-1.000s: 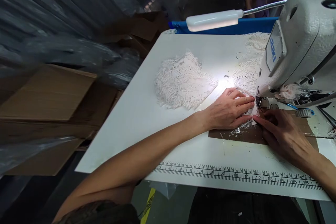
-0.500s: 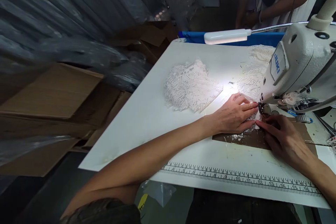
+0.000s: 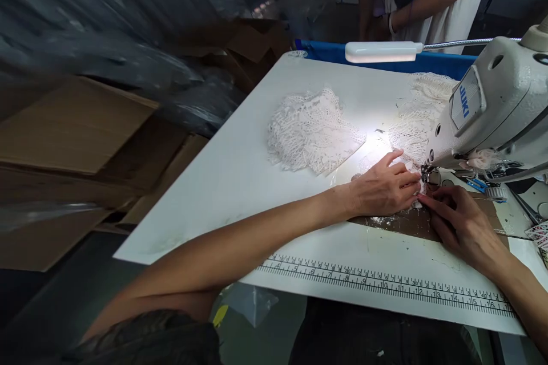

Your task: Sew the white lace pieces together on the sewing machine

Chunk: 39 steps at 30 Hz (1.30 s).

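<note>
A white lace piece [image 3: 416, 203] lies beneath the presser foot [image 3: 426, 174] of the sewing machine [image 3: 479, 108], mostly covered by my hands. My left hand [image 3: 387, 185] rests flat on the lace, its fingers stretched toward the foot and slightly apart. From the right, my right hand [image 3: 462, 219] pinches the near edge of the lace between index finger and thumb, with the other fingers curled. The fingertips of both hands almost meet just in front of the needle area. More gathered lace [image 3: 413, 131] spreads behind the foot.
A pile of white lace [image 3: 310, 134] lies on the white table [image 3: 240, 205] to the left. A lamp [image 3: 383, 52] hangs over the back edge. Scissors [image 3: 527, 208] and a blue tool [image 3: 477, 185] lie right. Cardboard boxes [image 3: 72, 125] stand left; a person [image 3: 419, 5] stands behind.
My left hand has slid slightly over the lace, its index finger now lifted away from the others. Less lace shows in front of the foot. The camera view has shifted a little.
</note>
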Tool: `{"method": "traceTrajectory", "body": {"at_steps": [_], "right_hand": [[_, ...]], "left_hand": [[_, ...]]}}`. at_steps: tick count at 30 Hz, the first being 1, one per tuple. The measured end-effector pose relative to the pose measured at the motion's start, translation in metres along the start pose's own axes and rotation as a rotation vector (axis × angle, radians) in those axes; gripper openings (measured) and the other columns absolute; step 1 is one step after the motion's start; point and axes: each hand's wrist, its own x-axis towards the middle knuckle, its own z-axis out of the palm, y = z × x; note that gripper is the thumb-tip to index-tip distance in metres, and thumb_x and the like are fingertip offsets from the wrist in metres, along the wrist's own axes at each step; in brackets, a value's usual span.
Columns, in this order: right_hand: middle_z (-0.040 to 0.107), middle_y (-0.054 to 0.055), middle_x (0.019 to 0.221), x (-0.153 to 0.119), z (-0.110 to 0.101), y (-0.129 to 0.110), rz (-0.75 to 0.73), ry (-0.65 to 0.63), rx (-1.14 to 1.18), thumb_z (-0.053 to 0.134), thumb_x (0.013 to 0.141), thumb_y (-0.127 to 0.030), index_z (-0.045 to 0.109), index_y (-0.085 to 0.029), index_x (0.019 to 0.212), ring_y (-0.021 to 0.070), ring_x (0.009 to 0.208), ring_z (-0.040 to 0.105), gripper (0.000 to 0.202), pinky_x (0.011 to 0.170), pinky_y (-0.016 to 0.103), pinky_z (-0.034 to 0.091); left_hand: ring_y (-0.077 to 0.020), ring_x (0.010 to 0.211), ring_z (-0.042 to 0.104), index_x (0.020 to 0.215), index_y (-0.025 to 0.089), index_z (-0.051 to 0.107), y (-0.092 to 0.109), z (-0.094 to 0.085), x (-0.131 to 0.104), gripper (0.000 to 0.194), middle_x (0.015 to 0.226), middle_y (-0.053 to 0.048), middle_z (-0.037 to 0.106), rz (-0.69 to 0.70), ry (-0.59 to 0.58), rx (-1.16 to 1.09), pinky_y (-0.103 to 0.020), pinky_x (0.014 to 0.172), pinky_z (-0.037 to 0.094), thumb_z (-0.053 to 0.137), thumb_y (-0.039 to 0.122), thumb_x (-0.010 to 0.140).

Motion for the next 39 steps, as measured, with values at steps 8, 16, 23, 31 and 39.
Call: {"method": "traceTrajectory", "body": {"at_steps": [8, 16, 23, 31, 39], "right_hand": [[0.053, 0.011, 0.101, 0.005, 0.004, -0.001, 0.045, 0.008, -0.056, 0.04, 0.094, -0.019, 0.063, -0.019, 0.117, 0.0167, 0.075, 0.057, 0.033, 0.057, 0.029, 0.053], [0.055, 0.013, 0.101, 0.008, 0.005, 0.007, 0.108, -0.026, -0.102, 0.038, 0.096, -0.028, 0.063, -0.021, 0.122, 0.0198, 0.076, 0.059, 0.036, 0.062, 0.035, 0.055], [0.062, 0.012, 0.109, 0.002, -0.015, 0.013, 0.248, 0.008, 0.137, 0.044, 0.095, -0.029, 0.06, -0.021, 0.127, 0.0237, 0.093, 0.065, 0.037, 0.07, 0.036, 0.057], [0.071, 0.006, 0.09, 0.021, -0.038, 0.026, 0.269, -0.216, 0.248, 0.044, 0.091, -0.033, 0.065, -0.021, 0.1, 0.0228, 0.078, 0.068, 0.026, 0.065, 0.034, 0.055], [0.067, 0.003, 0.07, 0.018, -0.027, 0.02, 0.432, -0.113, 0.301, 0.045, 0.085, -0.032, 0.062, -0.02, 0.089, 0.0179, 0.057, 0.06, 0.022, 0.05, 0.029, 0.046]], "left_hand": [[-0.0167, 0.088, 0.06, 0.107, 0.018, 0.065, -0.002, 0.003, 0.0, 0.028, 0.115, -0.005, 0.066, -0.106, -0.053, -0.036, -0.049, 0.105, 0.039, 0.039, 0.026, 0.1], [-0.0194, 0.086, 0.059, 0.105, 0.013, 0.066, 0.006, 0.008, 0.009, 0.032, 0.108, -0.007, 0.067, -0.204, -0.027, 0.067, -0.043, 0.095, 0.041, 0.037, 0.027, 0.101], [-0.0205, 0.09, 0.058, 0.104, 0.012, 0.063, 0.008, 0.006, 0.012, 0.031, 0.11, -0.011, 0.065, -0.273, -0.023, 0.038, -0.042, 0.088, 0.041, 0.036, 0.027, 0.101], [-0.0149, 0.078, 0.06, 0.095, 0.013, 0.063, -0.013, -0.001, 0.006, 0.024, 0.094, -0.007, 0.068, 0.026, 0.001, -0.282, -0.03, 0.069, 0.047, 0.045, 0.028, 0.099], [-0.0121, 0.081, 0.063, 0.088, 0.013, 0.062, -0.009, 0.005, 0.009, 0.025, 0.085, -0.006, 0.068, -0.187, 0.17, -0.437, -0.026, 0.071, 0.056, 0.043, 0.023, 0.1]]}}
